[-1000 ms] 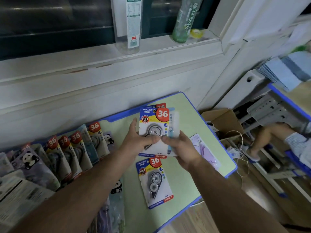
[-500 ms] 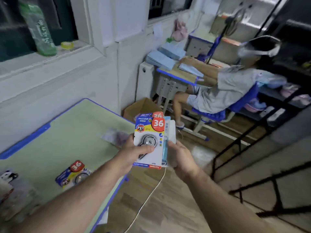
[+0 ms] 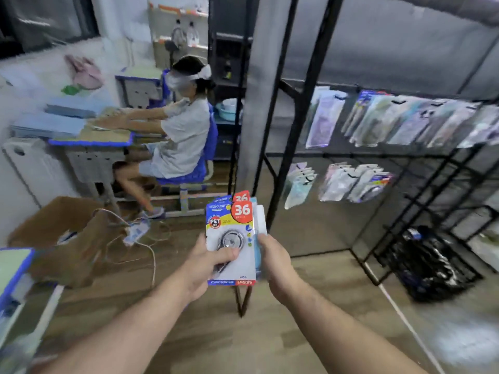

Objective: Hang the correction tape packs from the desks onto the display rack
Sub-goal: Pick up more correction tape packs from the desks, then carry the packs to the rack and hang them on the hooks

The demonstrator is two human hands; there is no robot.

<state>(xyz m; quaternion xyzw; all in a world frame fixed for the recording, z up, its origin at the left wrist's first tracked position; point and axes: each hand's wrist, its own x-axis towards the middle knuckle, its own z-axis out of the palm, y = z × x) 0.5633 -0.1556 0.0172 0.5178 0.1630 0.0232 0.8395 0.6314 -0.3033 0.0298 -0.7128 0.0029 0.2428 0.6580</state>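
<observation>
swinging away from the surface, both hands, left and right, grasp the stack of correction tape packs, now facing the display rack, ready for hanging.

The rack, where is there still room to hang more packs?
On the display rack, the lower rail looks bare from the lower packs rightward to the slanted black bars. The upper packs are crowded, overlapping out to the picture's edge. The left hand and right hand both hold the correction tape packs.
</observation>
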